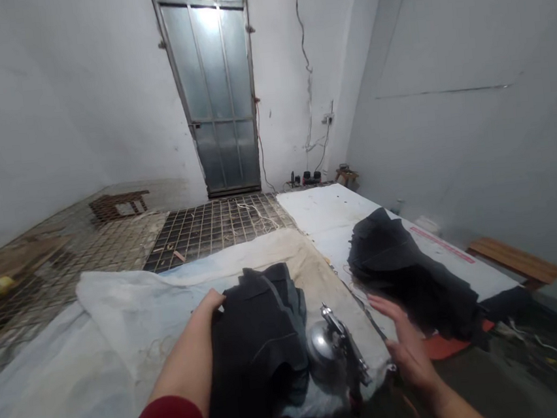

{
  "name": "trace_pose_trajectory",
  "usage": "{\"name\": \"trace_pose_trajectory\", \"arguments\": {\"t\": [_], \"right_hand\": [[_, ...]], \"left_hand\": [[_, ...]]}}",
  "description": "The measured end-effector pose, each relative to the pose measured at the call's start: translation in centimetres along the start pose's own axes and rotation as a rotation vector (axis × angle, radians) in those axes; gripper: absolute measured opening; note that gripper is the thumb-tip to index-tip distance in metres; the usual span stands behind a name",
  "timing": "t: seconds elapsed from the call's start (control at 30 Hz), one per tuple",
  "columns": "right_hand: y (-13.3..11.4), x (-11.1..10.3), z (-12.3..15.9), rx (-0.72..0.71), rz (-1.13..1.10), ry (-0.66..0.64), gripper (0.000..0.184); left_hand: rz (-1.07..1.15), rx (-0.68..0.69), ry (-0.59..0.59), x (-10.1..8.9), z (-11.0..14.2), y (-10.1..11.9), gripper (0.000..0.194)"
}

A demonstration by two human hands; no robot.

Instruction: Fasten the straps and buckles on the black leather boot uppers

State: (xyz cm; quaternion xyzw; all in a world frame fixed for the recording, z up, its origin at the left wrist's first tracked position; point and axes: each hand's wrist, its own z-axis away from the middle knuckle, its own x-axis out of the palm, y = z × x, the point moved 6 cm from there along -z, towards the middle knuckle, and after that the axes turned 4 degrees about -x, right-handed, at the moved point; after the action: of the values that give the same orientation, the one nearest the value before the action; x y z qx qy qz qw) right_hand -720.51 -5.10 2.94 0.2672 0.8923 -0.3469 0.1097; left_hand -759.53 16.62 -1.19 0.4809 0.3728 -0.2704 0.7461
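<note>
A thick stack of black fabric pieces (254,343) lies on the pale cloth, its right edge fanned into layers. My left hand (212,302) grips the stack at its upper left edge, most of its fingers hidden by the fabric. Just right of the stack is a metal spray gun (344,340) with a round, shiny cup. My right hand (407,344) is open beside it, fingers stretched forward, over the edge between the cloth and the white board. Beyond that hand, a second heap of black fabric (407,269) slumps across the white board.
Pale cloth sheeting (122,322) covers the near surface, with a metal grid (201,226) behind it. The white board (318,208) stretches along the right. A wooden bench (514,258) stands by the right wall. A metal door (216,97) is at the back.
</note>
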Motion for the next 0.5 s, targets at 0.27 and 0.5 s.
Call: {"name": "trace_pose_trajectory", "arguments": {"t": [0.27, 0.5], "right_hand": [[-5.6, 15.1, -14.7, -0.213, 0.080, -0.755, 0.039], [-3.9, 27.6, -16.3, -0.017, 0.012, -0.949, 0.017]], "left_hand": [[0.302, 0.321, -0.189, -0.8, 1.8, 3.7, 0.008], [0.445, 0.598, -0.116, -3.6, 4.2, 4.0, 0.017]]}}
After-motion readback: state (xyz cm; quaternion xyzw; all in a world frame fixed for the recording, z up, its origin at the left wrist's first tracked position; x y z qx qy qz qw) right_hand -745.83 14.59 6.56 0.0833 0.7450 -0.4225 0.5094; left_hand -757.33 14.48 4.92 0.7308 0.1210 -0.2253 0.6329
